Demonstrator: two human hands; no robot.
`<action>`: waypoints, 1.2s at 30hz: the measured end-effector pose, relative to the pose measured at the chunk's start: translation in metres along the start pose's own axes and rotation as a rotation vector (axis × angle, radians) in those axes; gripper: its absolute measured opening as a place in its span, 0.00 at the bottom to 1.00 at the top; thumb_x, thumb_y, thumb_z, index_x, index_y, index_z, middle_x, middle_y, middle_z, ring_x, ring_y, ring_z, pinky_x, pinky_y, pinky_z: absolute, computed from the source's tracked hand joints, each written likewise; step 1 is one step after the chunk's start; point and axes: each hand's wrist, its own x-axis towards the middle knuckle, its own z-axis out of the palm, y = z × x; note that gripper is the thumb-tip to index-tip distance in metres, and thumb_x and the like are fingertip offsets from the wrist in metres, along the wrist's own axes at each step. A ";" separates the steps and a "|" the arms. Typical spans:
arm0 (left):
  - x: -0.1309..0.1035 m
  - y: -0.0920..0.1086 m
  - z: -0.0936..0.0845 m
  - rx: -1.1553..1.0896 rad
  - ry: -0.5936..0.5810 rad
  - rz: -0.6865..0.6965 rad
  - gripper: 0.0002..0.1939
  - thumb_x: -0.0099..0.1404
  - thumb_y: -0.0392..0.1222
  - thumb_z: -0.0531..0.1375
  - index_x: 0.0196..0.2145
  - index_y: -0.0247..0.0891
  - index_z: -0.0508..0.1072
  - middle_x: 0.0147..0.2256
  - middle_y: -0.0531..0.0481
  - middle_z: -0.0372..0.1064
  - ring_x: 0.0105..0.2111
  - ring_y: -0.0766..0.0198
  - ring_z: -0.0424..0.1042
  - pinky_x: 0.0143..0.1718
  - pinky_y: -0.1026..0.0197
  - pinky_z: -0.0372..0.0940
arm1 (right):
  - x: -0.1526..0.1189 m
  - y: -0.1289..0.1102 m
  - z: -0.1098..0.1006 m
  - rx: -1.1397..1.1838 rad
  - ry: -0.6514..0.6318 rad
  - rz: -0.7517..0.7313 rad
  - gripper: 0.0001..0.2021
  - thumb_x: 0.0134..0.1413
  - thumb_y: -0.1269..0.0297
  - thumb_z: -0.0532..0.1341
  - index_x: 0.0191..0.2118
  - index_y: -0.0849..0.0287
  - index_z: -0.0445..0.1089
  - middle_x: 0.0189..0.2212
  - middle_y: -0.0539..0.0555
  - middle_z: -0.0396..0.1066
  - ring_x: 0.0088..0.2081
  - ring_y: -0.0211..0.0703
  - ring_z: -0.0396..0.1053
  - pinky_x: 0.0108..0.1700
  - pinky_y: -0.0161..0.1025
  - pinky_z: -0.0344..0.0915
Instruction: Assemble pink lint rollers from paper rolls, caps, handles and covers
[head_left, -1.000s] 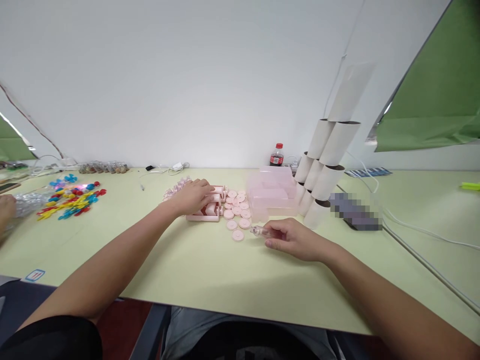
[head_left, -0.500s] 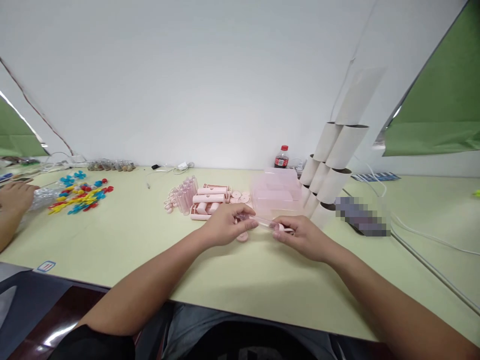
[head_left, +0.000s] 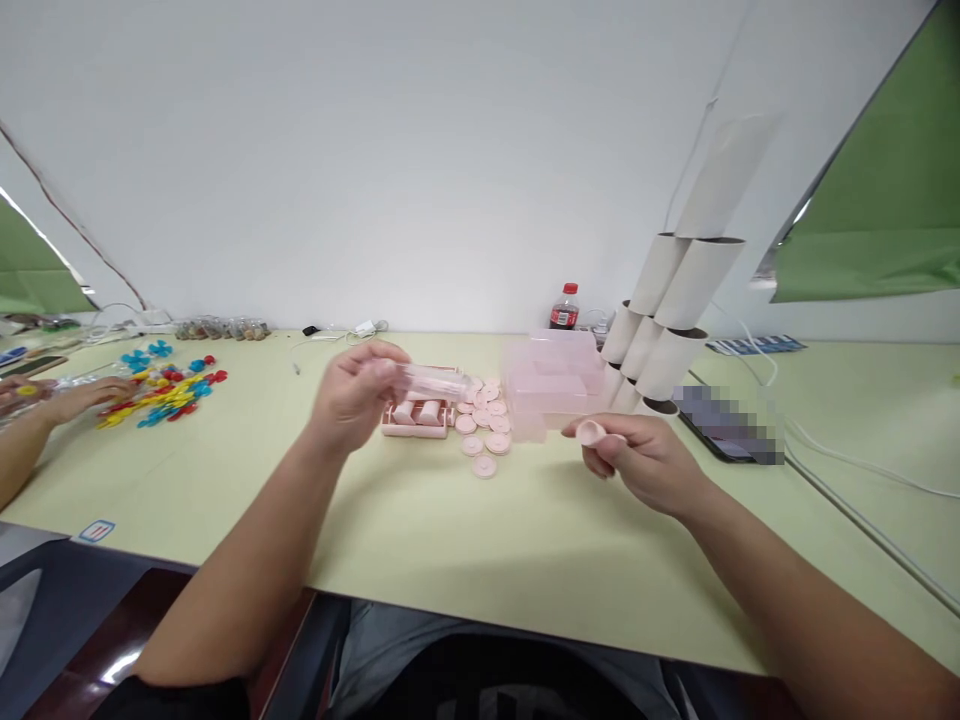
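Head view: our left hand (head_left: 352,395) grasps a clear tube (head_left: 435,381), raised over the table (head_left: 420,520), its long axis pointing right toward our right hand (head_left: 637,455), whose fingers pinch a pink cap (head_left: 590,432), well apart.

Your left hand (head_left: 352,395) is raised above the worktop (head_left: 420,520), its grip closed on a clear tube (head_left: 433,381) lying roughly level. Your right hand (head_left: 645,462) pinches a small pink cap (head_left: 590,432), well apart from the tube. Below the tube sit a pink tray (head_left: 417,417) and loose pink discs (head_left: 484,430), beside a translucent pink box (head_left: 555,390). Cardboard rolls (head_left: 664,320) lean in a stack behind. Far left, another person's hand (head_left: 82,397) rests by colourful plastic pieces (head_left: 161,390).
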 end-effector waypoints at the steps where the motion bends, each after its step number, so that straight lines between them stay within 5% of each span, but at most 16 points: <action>1: -0.001 0.009 -0.009 0.058 0.045 0.013 0.20 0.46 0.53 0.72 0.29 0.36 0.75 0.19 0.54 0.67 0.18 0.70 0.64 0.20 0.66 0.59 | 0.002 0.003 0.001 -0.062 -0.011 0.017 0.22 0.63 0.44 0.53 0.38 0.59 0.72 0.19 0.48 0.58 0.23 0.38 0.57 0.28 0.38 0.59; 6: -0.015 0.037 -0.048 0.708 0.175 -0.117 0.15 0.49 0.49 0.70 0.30 0.37 0.76 0.19 0.55 0.64 0.18 0.70 0.61 0.18 0.67 0.54 | 0.009 0.009 0.013 -0.254 -0.165 0.059 0.20 0.65 0.48 0.51 0.44 0.57 0.72 0.27 0.51 0.65 0.29 0.40 0.62 0.32 0.37 0.59; 10: -0.020 0.031 -0.074 1.125 0.269 -0.345 0.16 0.52 0.53 0.66 0.30 0.37 0.76 0.21 0.54 0.66 0.19 0.69 0.58 0.18 0.66 0.51 | 0.009 0.006 0.019 -0.275 -0.226 0.090 0.18 0.62 0.48 0.56 0.39 0.57 0.75 0.34 0.53 0.73 0.33 0.42 0.65 0.36 0.37 0.60; 14: -0.013 0.004 -0.090 1.226 0.250 -0.504 0.17 0.52 0.54 0.65 0.28 0.37 0.75 0.23 0.52 0.68 0.23 0.65 0.64 0.22 0.65 0.55 | 0.008 0.007 0.021 -0.296 -0.239 0.140 0.18 0.59 0.47 0.58 0.37 0.57 0.75 0.30 0.52 0.72 0.30 0.41 0.64 0.34 0.36 0.58; 19: -0.005 -0.026 -0.095 1.259 0.225 -0.520 0.17 0.54 0.56 0.63 0.28 0.37 0.73 0.25 0.51 0.70 0.24 0.64 0.66 0.24 0.63 0.56 | 0.008 0.010 0.024 -0.304 -0.267 0.161 0.18 0.60 0.47 0.57 0.39 0.56 0.75 0.33 0.52 0.73 0.32 0.42 0.65 0.35 0.37 0.59; 26: -0.002 -0.031 -0.100 1.343 0.194 -0.560 0.24 0.53 0.59 0.63 0.40 0.37 0.76 0.40 0.46 0.76 0.36 0.57 0.73 0.30 0.63 0.61 | 0.009 0.012 0.026 -0.352 -0.318 0.160 0.18 0.61 0.48 0.55 0.35 0.57 0.74 0.28 0.50 0.69 0.30 0.40 0.62 0.33 0.36 0.56; 30: -0.020 -0.016 -0.081 1.492 0.217 -0.619 0.33 0.56 0.63 0.60 0.50 0.36 0.73 0.41 0.42 0.76 0.39 0.49 0.74 0.30 0.59 0.61 | 0.009 0.013 0.030 -0.381 -0.357 0.164 0.21 0.61 0.48 0.55 0.25 0.59 0.66 0.21 0.46 0.56 0.25 0.36 0.52 0.27 0.35 0.48; 32: -0.039 -0.010 -0.055 1.486 0.171 -0.477 0.26 0.62 0.60 0.56 0.46 0.37 0.76 0.38 0.43 0.76 0.37 0.52 0.73 0.32 0.59 0.61 | 0.009 0.010 0.036 -0.393 -0.367 0.154 0.22 0.61 0.48 0.56 0.22 0.59 0.59 0.20 0.45 0.51 0.24 0.34 0.49 0.26 0.35 0.46; 36: -0.086 -0.014 0.011 1.051 -0.365 -0.147 0.19 0.64 0.52 0.60 0.48 0.40 0.75 0.41 0.46 0.75 0.35 0.61 0.72 0.38 0.62 0.65 | 0.009 -0.007 0.056 -0.349 -0.513 0.118 0.22 0.60 0.52 0.57 0.21 0.59 0.54 0.18 0.43 0.46 0.22 0.33 0.45 0.25 0.35 0.43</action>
